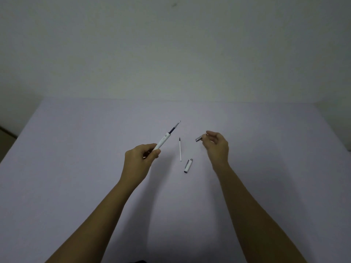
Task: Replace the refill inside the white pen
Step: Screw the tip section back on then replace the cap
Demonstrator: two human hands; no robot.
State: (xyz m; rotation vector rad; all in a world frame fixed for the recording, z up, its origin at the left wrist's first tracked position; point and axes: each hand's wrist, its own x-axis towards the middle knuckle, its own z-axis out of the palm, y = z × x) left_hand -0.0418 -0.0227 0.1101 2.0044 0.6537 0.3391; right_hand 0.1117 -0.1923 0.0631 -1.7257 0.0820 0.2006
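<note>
My left hand [141, 158] grips the white pen barrel [163, 141], tilted up and to the right above the table. A dark refill [174, 127] sticks out of the barrel's open front end. My right hand [216, 147] pinches the small silver tip section [198, 138] of the pen between thumb and fingers. A second refill [180, 149], thin and white with a dark point, lies on the table between my hands. The white pen cap [188, 166] with a silver clip lies just right of it, nearer to me.
The pale table [95, 186] fills the lower half of the view, with its far edge against a plain wall. Its left edge slants down at the far left and a right corner shows at the far right.
</note>
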